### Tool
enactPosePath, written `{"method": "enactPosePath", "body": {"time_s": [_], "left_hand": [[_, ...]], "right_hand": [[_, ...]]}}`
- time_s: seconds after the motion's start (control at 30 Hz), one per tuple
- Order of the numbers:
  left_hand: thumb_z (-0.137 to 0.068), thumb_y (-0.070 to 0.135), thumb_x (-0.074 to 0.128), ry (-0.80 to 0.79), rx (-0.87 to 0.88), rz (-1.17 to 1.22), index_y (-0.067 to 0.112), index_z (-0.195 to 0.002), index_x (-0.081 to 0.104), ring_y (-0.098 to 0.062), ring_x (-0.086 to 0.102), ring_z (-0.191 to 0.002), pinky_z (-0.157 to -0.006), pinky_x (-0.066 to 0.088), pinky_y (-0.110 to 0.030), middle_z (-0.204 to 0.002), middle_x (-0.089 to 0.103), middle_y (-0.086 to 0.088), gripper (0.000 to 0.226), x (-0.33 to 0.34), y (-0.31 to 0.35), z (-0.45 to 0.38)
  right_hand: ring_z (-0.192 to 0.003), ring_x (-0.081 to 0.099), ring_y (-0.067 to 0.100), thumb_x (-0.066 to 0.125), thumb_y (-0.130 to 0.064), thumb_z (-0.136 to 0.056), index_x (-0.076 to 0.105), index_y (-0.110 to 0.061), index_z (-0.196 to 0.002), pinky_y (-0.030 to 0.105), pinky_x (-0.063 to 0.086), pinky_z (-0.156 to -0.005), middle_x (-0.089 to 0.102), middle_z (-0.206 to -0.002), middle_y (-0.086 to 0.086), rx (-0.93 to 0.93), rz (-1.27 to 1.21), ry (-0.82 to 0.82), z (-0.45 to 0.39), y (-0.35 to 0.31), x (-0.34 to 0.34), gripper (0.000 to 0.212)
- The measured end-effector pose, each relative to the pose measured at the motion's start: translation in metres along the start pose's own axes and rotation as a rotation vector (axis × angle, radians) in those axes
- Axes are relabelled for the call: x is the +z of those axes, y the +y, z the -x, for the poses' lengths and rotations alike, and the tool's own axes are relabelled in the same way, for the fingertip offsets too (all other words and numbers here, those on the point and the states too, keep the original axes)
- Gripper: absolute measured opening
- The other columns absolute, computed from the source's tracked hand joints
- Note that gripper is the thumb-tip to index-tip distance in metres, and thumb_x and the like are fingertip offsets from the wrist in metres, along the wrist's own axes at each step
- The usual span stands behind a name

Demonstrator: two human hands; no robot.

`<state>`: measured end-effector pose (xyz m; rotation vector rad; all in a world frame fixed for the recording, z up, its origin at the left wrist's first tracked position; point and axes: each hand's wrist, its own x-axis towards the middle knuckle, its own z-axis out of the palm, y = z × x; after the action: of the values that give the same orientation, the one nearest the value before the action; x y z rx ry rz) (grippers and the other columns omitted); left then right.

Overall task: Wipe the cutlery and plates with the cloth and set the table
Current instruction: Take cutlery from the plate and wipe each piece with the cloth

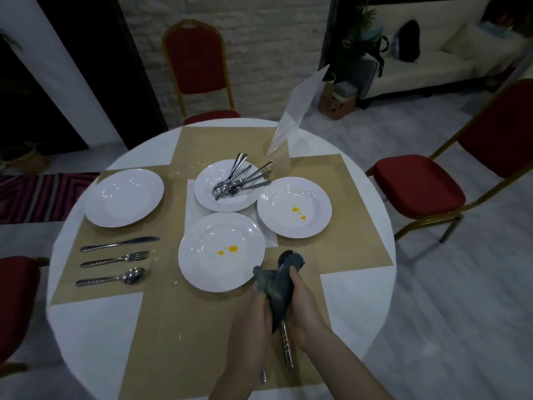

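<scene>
Your round table (75, 321) carries four white plates, the nearest plate (221, 252) spotted yellow; just right of it your left hand (253, 313) and right hand (302, 310) both clutch the grey cloth (278, 287) wrapped round a piece of cutlery (287, 347), its handle pointing toward you.

Dim indoor light. I stand at a round white table (86, 327) overlaid with tan paper mats (184, 327) forming a cross. Red padded chair with gold frame (199, 67) at the far edge; another (432, 186) off the right edge; a third (17, 298) partly visible at the left edge. White-painted brick wall (259, 47) behind. Pale grey floor (461, 284). Cream sofa (432, 62) far right, dark bag (408, 40) on it. Striped rug (37, 194) at left.
</scene>
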<state>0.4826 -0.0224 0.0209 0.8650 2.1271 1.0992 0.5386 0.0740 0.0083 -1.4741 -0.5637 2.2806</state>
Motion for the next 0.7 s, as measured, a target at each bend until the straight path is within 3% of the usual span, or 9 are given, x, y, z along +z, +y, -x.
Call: {"method": "enactPosePath", "body": {"time_s": [0.07,0.2,0.3,0.43,0.57,0.63,0.7], "left_hand": [[-0.102,0.025,0.041,-0.039,-0.013,-0.007,0.039,-0.08,0.046,0.016,0.052,-0.06,-0.058,0.039,0.0,-0.068,0.05,0.016,0.027,-0.001,0.0,0.003],[-0.1,0.022,0.042,-0.144,0.048,-0.133,0.029,-0.069,0.039,-0.001,0.042,-0.049,-0.05,0.032,-0.017,-0.059,0.044,0.007,0.032,-0.002,-0.003,0.007],[-0.099,0.017,0.044,-0.126,-0.001,0.017,0.012,-0.071,0.045,-0.008,0.04,-0.055,-0.056,0.031,-0.025,-0.059,0.044,0.002,0.029,-0.004,-0.005,0.007],[-0.097,0.013,0.043,-0.067,-0.041,0.093,0.005,-0.074,0.051,-0.008,0.04,-0.055,-0.051,0.029,-0.018,-0.059,0.047,0.002,0.027,-0.007,-0.004,0.003],[-0.098,0.012,0.043,-0.033,-0.034,0.045,0.011,-0.069,0.044,-0.003,0.036,-0.051,-0.049,0.029,-0.017,-0.058,0.044,0.004,0.029,-0.008,-0.006,0.0],[-0.098,0.012,0.043,-0.085,-0.072,0.095,0.013,-0.069,0.046,-0.005,0.036,-0.051,-0.049,0.028,-0.018,-0.058,0.044,0.004,0.029,-0.008,-0.005,0.0],[-0.098,0.014,0.042,-0.176,-0.147,0.239,0.014,-0.07,0.05,-0.007,0.033,-0.047,-0.046,0.027,-0.02,-0.055,0.041,0.005,0.029,-0.005,-0.002,0.004]], "right_hand": [[-0.12,0.054,0.036,0.044,-0.04,-0.1,0.054,-0.002,-0.131,0.048,0.038,-0.108,0.058,-0.129,0.025,0.033,-0.096,0.046,-0.003,-0.003,0.002,0.05],[-0.081,0.062,0.031,0.051,-0.025,-0.099,0.059,0.003,-0.115,0.036,0.051,-0.071,0.065,-0.092,0.019,-0.052,0.025,0.15,-0.011,-0.013,0.003,0.033],[-0.078,0.065,0.027,0.054,-0.019,-0.098,0.062,0.0,-0.11,0.029,0.05,-0.06,0.067,-0.087,0.014,-0.138,0.115,0.199,-0.017,-0.014,0.007,0.025],[-0.081,0.066,0.028,0.058,-0.019,-0.095,0.063,0.001,-0.107,0.03,0.053,-0.064,0.069,-0.091,0.016,-0.203,0.161,0.197,-0.022,-0.008,0.011,0.024],[-0.084,0.069,0.03,0.064,-0.023,-0.092,0.068,0.001,-0.101,0.041,0.056,-0.081,0.073,-0.086,0.016,-0.062,0.099,0.026,-0.016,-0.002,0.012,0.025],[-0.083,0.069,0.03,0.065,-0.019,-0.091,0.066,0.002,-0.105,0.039,0.058,-0.075,0.072,-0.09,0.017,-0.08,0.103,0.064,-0.017,-0.006,0.009,0.025],[-0.079,0.067,0.026,0.065,-0.015,-0.091,0.062,0.003,-0.11,0.029,0.055,-0.056,0.069,-0.092,0.017,-0.137,0.121,0.149,-0.021,-0.014,0.004,0.026]]}}
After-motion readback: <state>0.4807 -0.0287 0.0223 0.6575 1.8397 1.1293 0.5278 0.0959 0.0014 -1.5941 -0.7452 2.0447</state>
